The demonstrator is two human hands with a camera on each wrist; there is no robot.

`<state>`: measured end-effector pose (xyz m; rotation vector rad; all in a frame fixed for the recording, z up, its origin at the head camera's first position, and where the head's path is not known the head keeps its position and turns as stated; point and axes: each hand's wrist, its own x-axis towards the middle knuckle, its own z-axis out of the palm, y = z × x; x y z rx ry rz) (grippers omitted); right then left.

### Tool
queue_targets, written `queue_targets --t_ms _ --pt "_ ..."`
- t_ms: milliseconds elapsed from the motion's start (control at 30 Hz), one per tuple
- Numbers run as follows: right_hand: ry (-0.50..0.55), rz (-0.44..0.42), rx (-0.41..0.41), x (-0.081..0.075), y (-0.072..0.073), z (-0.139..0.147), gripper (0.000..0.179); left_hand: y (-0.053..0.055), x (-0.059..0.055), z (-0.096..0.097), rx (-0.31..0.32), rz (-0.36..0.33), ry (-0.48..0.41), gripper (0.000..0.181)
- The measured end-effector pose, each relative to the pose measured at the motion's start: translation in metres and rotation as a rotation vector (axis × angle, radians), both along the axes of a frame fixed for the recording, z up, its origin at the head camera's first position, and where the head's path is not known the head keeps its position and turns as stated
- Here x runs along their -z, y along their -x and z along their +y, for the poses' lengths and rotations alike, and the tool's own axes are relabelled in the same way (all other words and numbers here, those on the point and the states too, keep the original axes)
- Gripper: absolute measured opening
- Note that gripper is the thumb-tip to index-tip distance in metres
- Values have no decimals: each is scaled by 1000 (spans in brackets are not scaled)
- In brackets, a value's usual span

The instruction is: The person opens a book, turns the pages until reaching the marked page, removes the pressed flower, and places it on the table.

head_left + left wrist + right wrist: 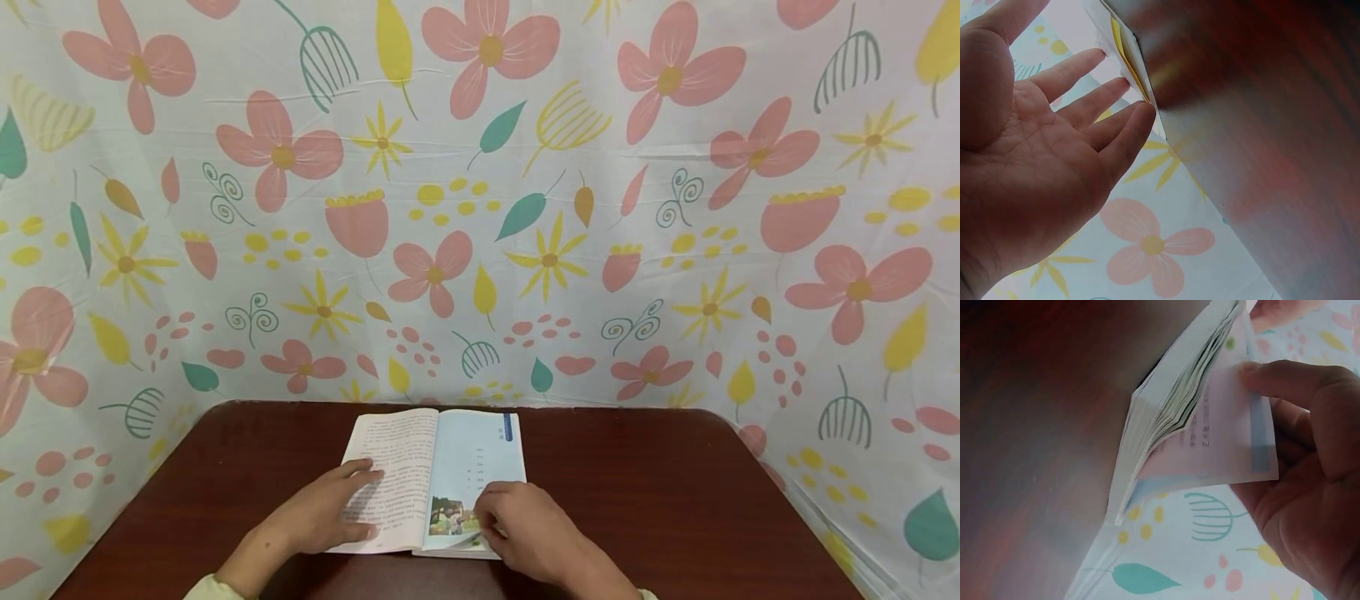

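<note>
An open book (pixel 397 454) lies on the table, printed text on its left side and a pale blue page (pixel 457 446) with a small colour picture on its right. My left hand (pixel 322 508) rests on the text side with its fingers spread. In the left wrist view, the fingertips of that left hand (pixel 1054 137) are at the book's edge. My right hand (pixel 528 529) is at the lower right corner of the blue page. The right wrist view shows this right hand (pixel 1316 456) pinching a single page (pixel 1229 444), thumb on one face, raised from the stack below.
The dark reddish-brown table (pixel 660 483) extends to both sides of the book. A white cloth (pixel 480 350) with printed flowers and leaves hangs behind the table and along its sides.
</note>
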<state>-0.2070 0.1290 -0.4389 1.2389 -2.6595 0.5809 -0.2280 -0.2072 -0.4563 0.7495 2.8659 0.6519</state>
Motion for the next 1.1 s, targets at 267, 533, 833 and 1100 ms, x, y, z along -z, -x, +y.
queue_targets --t_ms 267,533,833,1100 --pt "200 128 190 1 -1 0 18 2 1 1 -18 1 9 75" --pt "627 -256 376 5 -6 -14 95 1 0 2 -14 40 0 66" --pt "695 -674 -107 11 -29 -37 82 4 -2 8 -287 -147 -249 80" --pt "303 -718 -97 10 -37 -39 83 15 -6 -3 -329 -340 -606 90"
